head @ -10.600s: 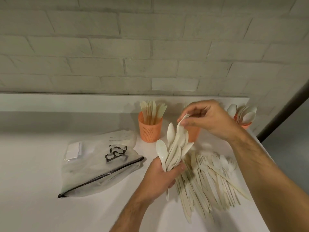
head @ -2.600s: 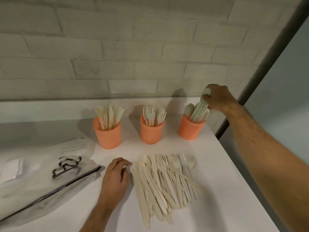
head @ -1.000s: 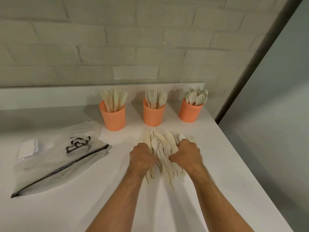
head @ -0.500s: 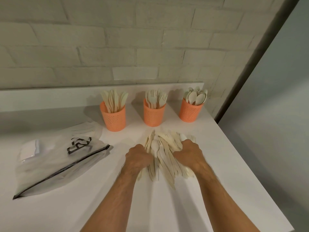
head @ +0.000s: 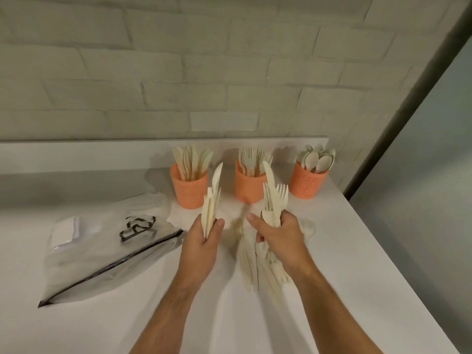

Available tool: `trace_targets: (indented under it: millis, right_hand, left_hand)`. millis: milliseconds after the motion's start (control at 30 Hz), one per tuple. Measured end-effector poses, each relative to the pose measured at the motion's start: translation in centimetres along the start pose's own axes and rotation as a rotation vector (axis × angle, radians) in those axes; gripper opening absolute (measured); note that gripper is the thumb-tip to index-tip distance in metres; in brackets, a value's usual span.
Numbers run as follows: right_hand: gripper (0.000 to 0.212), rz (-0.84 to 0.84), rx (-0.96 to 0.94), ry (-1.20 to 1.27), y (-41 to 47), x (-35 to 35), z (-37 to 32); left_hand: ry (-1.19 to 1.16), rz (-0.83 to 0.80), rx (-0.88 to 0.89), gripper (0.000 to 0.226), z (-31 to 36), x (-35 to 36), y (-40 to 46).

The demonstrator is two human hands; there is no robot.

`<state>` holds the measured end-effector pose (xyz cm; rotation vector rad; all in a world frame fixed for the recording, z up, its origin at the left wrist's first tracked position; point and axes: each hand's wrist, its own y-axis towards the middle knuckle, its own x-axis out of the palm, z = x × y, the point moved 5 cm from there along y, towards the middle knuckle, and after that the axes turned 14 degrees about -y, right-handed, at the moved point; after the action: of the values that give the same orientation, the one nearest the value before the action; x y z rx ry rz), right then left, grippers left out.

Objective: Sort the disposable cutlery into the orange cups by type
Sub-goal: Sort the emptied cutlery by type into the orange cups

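Counter (head: 332,290): white surface set against a pale brick wall (head: 229,72).
Zip bag (head: 107,251): clear plastic with a black zipper edge, lying flat at the left.
Left cup (head: 189,189): orange, at the back of the counter; knives stand upright in it.
Left hand (head: 203,241): fingers curled round a bundle of knives (head: 212,208), held upright just in front of the left cup.
Middle cup (head: 249,186): orange; forks stand in it, tines up.
Loose pile (head: 251,261): unsorted pale cutlery lying on the counter between and below the two hands; blurred, so types cannot be told.
Right hand (head: 277,237): grips a mixed bundle (head: 274,200) of forks with one knife blade rising above them, in front of the middle cup.
Right cup (head: 307,182): orange, near the counter's right edge; spoons stand in it, bowls up.
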<state>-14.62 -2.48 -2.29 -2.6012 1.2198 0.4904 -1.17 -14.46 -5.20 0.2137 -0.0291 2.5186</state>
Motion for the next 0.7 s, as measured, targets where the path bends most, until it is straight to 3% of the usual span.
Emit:
trace_targets:
  millis: [167, 333, 567, 700]
  right_hand:
    - [0.020, 0.040, -0.132, 0.138, 0.1, 4.2, -3.7]
    - [0.025, 0.026, -0.090, 0.153, 0.9, 9.5, -3.3]
    - [0.019, -0.018, 0.017, 0.100, 0.9, 12.1, -0.1]
    - [0.013, -0.040, -0.003, 0.019, 1.4, 12.3, 0.4]
  left_hand:
    - [-0.039, 0.131, 0.189, 0.007, 1.9, -2.5, -0.1]
    - [-0.114, 0.236, 0.125, 0.025, -0.3, -4.7, -0.6]
    - [-0.011, 0.280, 0.121, 0.009, -1.6, -6.1, -0.6]
    - [-0.056, 0.298, 0.098, 0.014, -1.7, -6.0, -0.4]
